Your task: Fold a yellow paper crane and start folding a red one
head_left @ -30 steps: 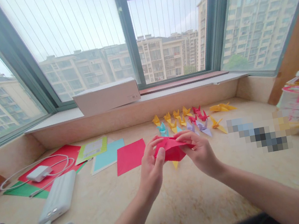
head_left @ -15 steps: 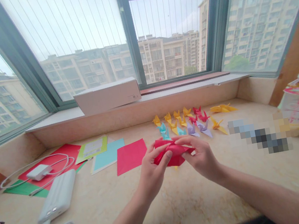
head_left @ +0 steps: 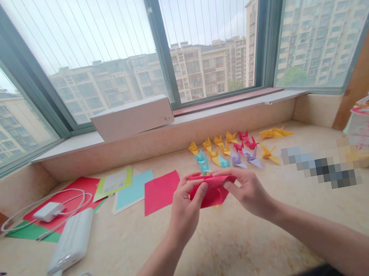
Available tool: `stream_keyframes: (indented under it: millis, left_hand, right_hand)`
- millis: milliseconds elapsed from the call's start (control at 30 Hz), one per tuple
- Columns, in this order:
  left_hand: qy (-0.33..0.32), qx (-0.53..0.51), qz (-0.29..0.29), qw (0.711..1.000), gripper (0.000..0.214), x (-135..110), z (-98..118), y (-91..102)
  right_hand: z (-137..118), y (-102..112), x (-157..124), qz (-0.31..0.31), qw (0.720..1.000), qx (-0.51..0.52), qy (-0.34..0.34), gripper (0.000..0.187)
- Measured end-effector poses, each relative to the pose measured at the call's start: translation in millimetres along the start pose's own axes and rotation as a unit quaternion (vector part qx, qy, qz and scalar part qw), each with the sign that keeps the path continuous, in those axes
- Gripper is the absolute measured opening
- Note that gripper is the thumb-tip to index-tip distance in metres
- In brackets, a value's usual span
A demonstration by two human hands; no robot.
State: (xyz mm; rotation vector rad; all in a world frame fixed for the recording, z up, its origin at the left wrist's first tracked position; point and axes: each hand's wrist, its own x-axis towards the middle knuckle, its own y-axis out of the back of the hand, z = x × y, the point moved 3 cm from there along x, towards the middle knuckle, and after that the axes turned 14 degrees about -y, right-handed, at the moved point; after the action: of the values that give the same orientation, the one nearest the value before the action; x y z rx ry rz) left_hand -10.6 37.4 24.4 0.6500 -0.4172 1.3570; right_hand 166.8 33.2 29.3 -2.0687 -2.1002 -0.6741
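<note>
A partly folded sheet of red origami paper [head_left: 214,193] is held up between my two hands, above the stone counter. My left hand [head_left: 188,206] pinches its left side, thumb in front and fingers behind. On the right side, my right hand [head_left: 249,189] grips the paper in the same way. Part of the fold is hidden by my fingers. Just beyond stand several folded paper cranes in yellow, red, purple [head_left: 251,158] and light blue [head_left: 201,159]. A flat red square sheet [head_left: 161,193] lies to the left of my left hand.
Left on the counter [head_left: 206,262] are light-blue paper [head_left: 133,192], a yellow-green pack [head_left: 112,184], a white power bank [head_left: 70,241], a charger [head_left: 48,212] and cables. At right stand a plastic cup with a straw [head_left: 368,129] and a blurred-out item [head_left: 320,167]. A white box [head_left: 133,118] rests on the sill.
The red paper has been turned between my fingers, so its lower flap now hangs wider and more open toward me. Both hands keep their pinch and have shifted only slightly.
</note>
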Motion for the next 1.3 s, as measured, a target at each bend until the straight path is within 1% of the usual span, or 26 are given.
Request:
stream_keyframes:
  millis: [167, 233, 300, 433, 567, 667, 767, 867, 933, 1000, 1067, 1167, 1233, 1300]
  left_hand:
    - [-0.002, 0.007, -0.004, 1.000, 0.027, -0.9, 2.6, -0.5]
    - [-0.007, 0.014, -0.004, 1.000, 0.025, -0.4, 4.5, -0.2]
    - [-0.007, 0.018, -0.002, 1.000, 0.023, -0.1, 5.5, -0.1]
    - [-0.001, 0.017, 0.004, 1.000, 0.023, -0.9, 3.6, -1.5]
    - [0.002, 0.011, 0.013, 1.000, 0.022, -2.3, 1.1, -3.6]
    - [0.018, -0.003, -0.004, 1.000, 0.024, -2.6, 1.7, -6.1]
    - [0.036, -0.024, -0.028, 0.999, 0.028, -2.5, 2.9, -8.5]
    - [0.053, -0.041, -0.017, 0.998, 0.031, -2.4, 2.0, -8.0]
    - [0.056, -0.049, 0.012, 0.997, 0.032, -2.5, 0.3, -6.0]
    - [0.052, -0.054, 0.039, 0.996, 0.033, -2.7, -1.9, -4.0]
    - [0.045, -0.055, 0.056, 0.996, 0.033, -3.3, -4.0, -2.9]
    - [0.037, -0.062, 0.061, 0.996, 0.034, -4.1, -5.8, -3.3]
    - [0.041, -0.082, 0.053, 0.994, 0.037, -4.4, -5.1, -4.9]
    - [0.050, -0.109, 0.048, 0.992, 0.041, -4.2, -2.5, -6.6]
  right_hand:
    - [0.5, -1.2, 0.0, 0.004, 0.999, -0.030, 0.044, 0.018]
    - [1.0, -1.7, -0.9, 0.007, 0.998, -0.041, 0.049, 0.018]
    - [2.0, -2.3, -1.5, 0.008, 0.999, -0.036, 0.029, 0.018]
    - [3.6, -2.9, -0.6, 0.017, 0.999, 0.009, -0.029, 0.017]
    - [5.6, -3.3, 2.0, 0.019, 0.997, 0.052, -0.051, 0.016]
    - [8.5, -3.2, 3.3, 0.019, 0.996, 0.072, -0.054, 0.017]
    - [11.1, -2.6, 3.8, 0.022, 0.992, 0.097, -0.071, 0.021]
    - [11.0, -4.1, 4.2, -0.006, 0.984, 0.148, -0.098, 0.028]
    - [9.9, -7.2, 4.2, -0.045, 0.978, 0.173, -0.110, 0.035]
    - [8.6, -10.9, 3.7, -0.077, 0.974, 0.184, -0.112, 0.038]
    - [7.9, -14.1, 2.8, -0.093, 0.970, 0.197, -0.104, 0.035]
    - [7.6, -17.1, 1.4, -0.108, 0.967, 0.212, -0.092, 0.029]
    - [6.9, -17.0, 0.9, -0.108, 0.971, 0.197, -0.078, 0.027]
    - [5.0, -14.8, 0.6, -0.094, 0.982, 0.154, -0.051, 0.024]
